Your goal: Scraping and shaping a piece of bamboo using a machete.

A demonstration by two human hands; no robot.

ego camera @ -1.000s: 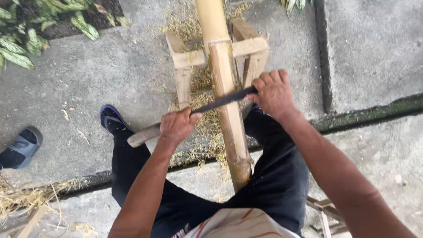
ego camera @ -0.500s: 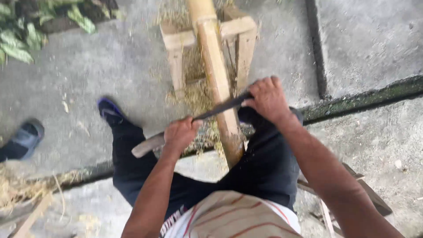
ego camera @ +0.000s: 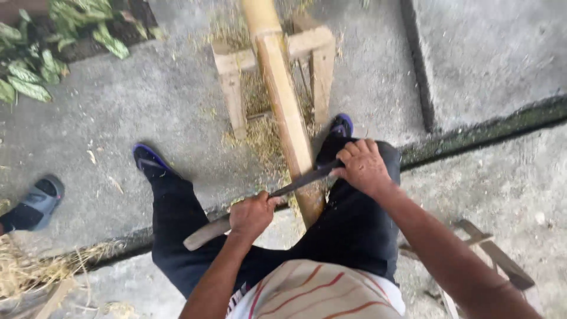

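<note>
1. Concrete ground (ego camera: 147,106) – grey slabs, with a dark mossy seam (ego camera: 484,133) running across under the person's legs.
2. Bamboo pole (ego camera: 283,106) – long, tan, slanting from the top of view down to between the knees; its near end sits just below the blade.
3. Wooden trestle (ego camera: 233,88) – pale rough timber, pole resting across its top bar, legs standing on the concrete.
4. Person's legs in dark trousers, straddling the pole; blue sandals (ego camera: 150,159) on both feet, one each side of the trestle.
5. Leafy plants (ego camera: 35,65) at top left, well apart from the work.
6. Another person's foot in a grey sandal (ego camera: 38,204) at the left edge.
7. Long knife (ego camera: 301,180) – dark blade lying across the pole near its lower end, touching it; pale wooden handle sticks out to the lower left.
8. Left hand (ego camera: 253,214) – closed tight round the knife handle, just left of the pole.
9. Right hand (ego camera: 360,166) – fingers curled over the blade's far end, just right of the pole.
10. Shavings (ego camera: 260,136) – straw-coloured bits scattered under the trestle.
</note>
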